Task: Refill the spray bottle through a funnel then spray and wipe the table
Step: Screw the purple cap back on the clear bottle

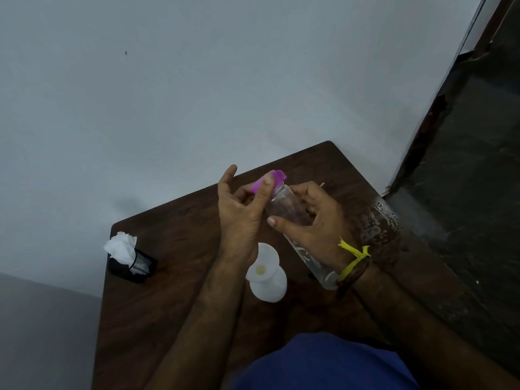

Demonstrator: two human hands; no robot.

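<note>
I hold a clear spray bottle [287, 206] tilted above the dark wooden table [174, 249]. My right hand [315, 223] wraps around its body. My left hand [242, 209] pinches the bottle's purple spray head [271, 180] between thumb and fingers. A white funnel [266, 273] lies on the table just below my hands, wide mouth facing me. A second clear bottle [315, 266] with some liquid lies under my right wrist, partly hidden.
A black mesh holder [133, 267] with white tissues [121, 246] stands at the table's left edge. A wet clear container [382, 220] sits at the right edge by the dark floor. The white wall runs behind the table.
</note>
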